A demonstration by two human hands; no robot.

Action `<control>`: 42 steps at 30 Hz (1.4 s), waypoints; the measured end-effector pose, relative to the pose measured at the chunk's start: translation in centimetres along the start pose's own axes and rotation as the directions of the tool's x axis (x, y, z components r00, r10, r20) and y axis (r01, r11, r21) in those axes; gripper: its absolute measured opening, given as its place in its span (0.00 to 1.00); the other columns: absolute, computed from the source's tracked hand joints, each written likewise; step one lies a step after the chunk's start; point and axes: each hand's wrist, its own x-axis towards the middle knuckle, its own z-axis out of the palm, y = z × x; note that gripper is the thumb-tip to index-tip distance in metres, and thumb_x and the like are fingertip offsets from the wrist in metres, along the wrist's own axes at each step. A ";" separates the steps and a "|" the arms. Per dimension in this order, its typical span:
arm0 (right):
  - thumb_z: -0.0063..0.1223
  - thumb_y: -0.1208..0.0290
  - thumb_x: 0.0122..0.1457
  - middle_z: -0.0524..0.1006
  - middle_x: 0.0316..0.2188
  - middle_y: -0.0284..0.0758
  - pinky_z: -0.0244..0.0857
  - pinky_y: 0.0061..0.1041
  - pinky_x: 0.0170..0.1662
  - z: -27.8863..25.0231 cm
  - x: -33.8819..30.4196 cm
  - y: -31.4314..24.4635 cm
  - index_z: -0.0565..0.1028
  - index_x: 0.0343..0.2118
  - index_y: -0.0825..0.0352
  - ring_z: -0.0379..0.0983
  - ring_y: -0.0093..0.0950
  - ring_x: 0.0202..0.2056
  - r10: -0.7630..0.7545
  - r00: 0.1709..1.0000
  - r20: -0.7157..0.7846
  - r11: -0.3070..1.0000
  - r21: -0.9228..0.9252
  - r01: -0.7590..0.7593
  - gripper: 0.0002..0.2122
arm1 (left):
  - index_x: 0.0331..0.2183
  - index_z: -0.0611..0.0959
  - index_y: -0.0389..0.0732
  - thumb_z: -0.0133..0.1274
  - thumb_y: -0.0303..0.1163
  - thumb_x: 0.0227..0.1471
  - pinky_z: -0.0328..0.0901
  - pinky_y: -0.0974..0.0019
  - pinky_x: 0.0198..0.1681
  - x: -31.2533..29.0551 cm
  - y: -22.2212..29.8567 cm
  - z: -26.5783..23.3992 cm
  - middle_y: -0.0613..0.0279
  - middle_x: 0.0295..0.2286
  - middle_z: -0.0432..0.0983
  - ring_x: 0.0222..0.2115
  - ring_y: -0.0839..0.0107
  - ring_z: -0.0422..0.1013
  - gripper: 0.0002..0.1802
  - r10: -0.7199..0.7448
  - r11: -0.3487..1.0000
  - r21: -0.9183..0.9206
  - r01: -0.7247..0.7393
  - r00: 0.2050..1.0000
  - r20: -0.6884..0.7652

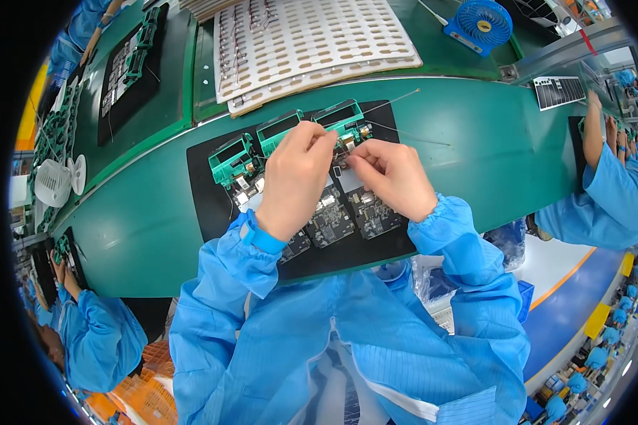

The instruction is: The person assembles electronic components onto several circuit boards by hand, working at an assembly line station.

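Observation:
Three circuit boards lie side by side on a black mat [204, 202], each joined at its far end to a green plastic frame. The middle board [329, 218] and the right board [373, 214] show well; the left one is mostly under my left hand [295, 180]. That hand's fingers are closed at the far end of the right board, by the right green frame [339, 115]. Opposite it, my right hand [398, 176] pinches thumb to fingertips at the same spot. Whatever is between the fingertips is too small and hidden to name. Thin wires [432, 143] stick out rightward from the frames.
White slotted trays [319, 42] are stacked beyond the green bench [135, 234]. A blue fan [480, 25] stands at the far right, a white fan [53, 183] at the left. Co-workers in blue sit on both sides, one [599, 198] at the right.

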 end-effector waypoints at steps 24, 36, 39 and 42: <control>0.57 0.75 0.58 0.77 0.25 0.36 0.69 0.26 0.27 5.3 -1.6 -4.2 0.77 0.34 0.68 0.76 0.30 0.25 -0.312 0.950 -0.021 0.950 0.027 0.312 0.04 | 0.37 0.80 0.33 0.59 0.20 0.53 0.70 0.74 0.38 -5.9 -0.8 -7.3 0.65 0.32 0.78 0.33 0.78 0.75 0.07 -0.550 0.498 -0.675 0.544 0.800 0.239; 0.54 0.72 0.58 0.75 0.25 0.42 0.68 0.42 0.28 8.0 1.1 -2.8 0.72 0.28 0.68 0.74 0.45 0.27 -0.411 0.912 0.003 0.864 -0.317 0.390 0.06 | 0.33 0.82 0.34 0.58 0.18 0.49 0.69 0.69 0.31 -3.4 -4.4 -4.9 0.58 0.29 0.75 0.27 0.69 0.74 0.06 -0.208 0.975 -0.092 0.201 0.975 -0.077; 0.54 0.72 0.58 0.75 0.25 0.42 0.68 0.42 0.28 7.7 1.3 -2.7 0.72 0.28 0.69 0.74 0.45 0.27 -0.398 0.917 -0.001 0.867 -0.327 0.376 0.06 | 0.31 0.80 0.36 0.58 0.20 0.47 0.68 0.61 0.35 -3.2 -4.4 -4.6 0.56 0.28 0.73 0.31 0.57 0.72 0.05 -0.217 0.974 -0.083 0.211 0.973 -0.076; 0.55 0.74 0.57 0.77 0.26 0.43 0.69 0.38 0.30 7.4 1.2 -2.8 0.75 0.32 0.70 0.75 0.43 0.28 -0.380 0.925 -0.002 0.879 -0.313 0.360 0.04 | 0.33 0.81 0.36 0.59 0.20 0.47 0.68 0.61 0.33 -3.3 -4.6 -4.7 0.57 0.29 0.72 0.31 0.59 0.71 0.07 -0.130 0.991 -0.030 0.128 0.989 -0.074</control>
